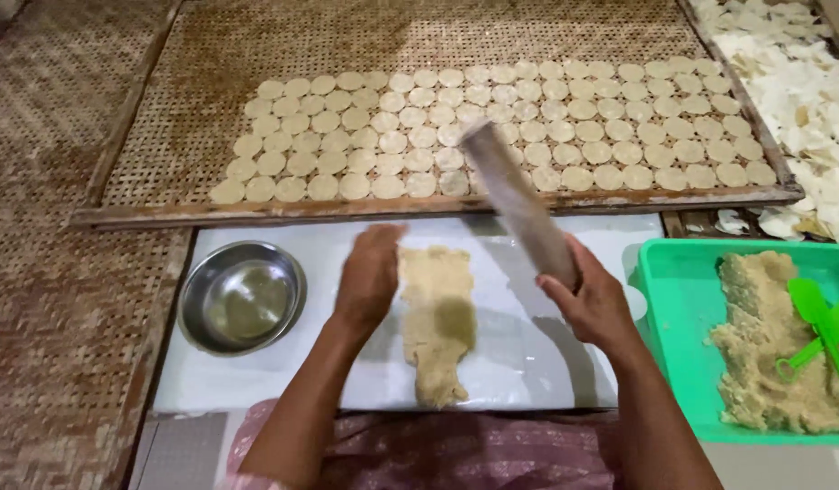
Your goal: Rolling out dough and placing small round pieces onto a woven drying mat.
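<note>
Right hand (590,299) wrapped around a grey rolling pin (519,204), lifted and tilted over the white board (528,354). Left hand (370,277) flat, fingers together, pressing the left edge of the dough strip (436,318) mid-board. Steel bowl (243,297) to the left. Green tub (682,345) of dough to the right. Woven tray (165,154) of cut rounds (492,132) behind.
</note>
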